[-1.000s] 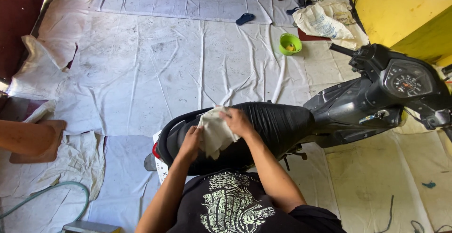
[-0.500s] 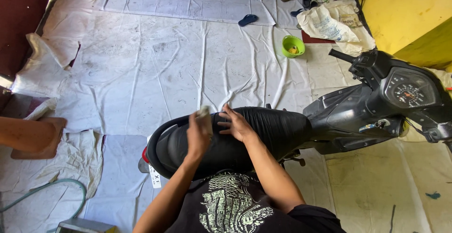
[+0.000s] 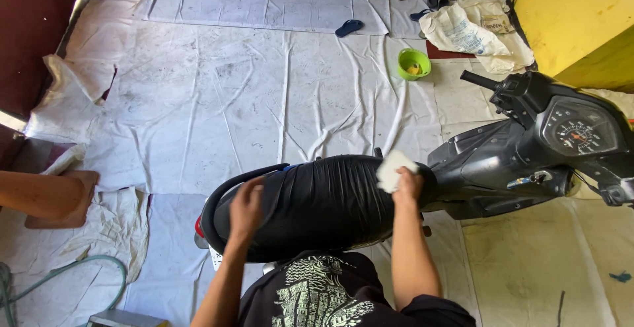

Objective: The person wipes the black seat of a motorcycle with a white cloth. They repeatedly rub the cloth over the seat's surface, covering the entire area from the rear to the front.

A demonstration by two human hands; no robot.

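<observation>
light: bright daylight | shadows: soft | glare: sheen on black seat (image 3: 323,201) | focus: sharp | edges: wide-angle bowing

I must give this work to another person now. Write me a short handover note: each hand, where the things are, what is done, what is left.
Left hand: flat on the rear of the black seat, holding nothing.
Right hand: presses a white cloth on the front end of the seat, near the scooter body.
Things: the scooter stands on white floor sheets; a green bowl sits on the floor beyond it.
Done: the cloth is at the seat's front end; how much is wiped cannot be told.
Left: probably the remaining seat surface and edges.
</observation>
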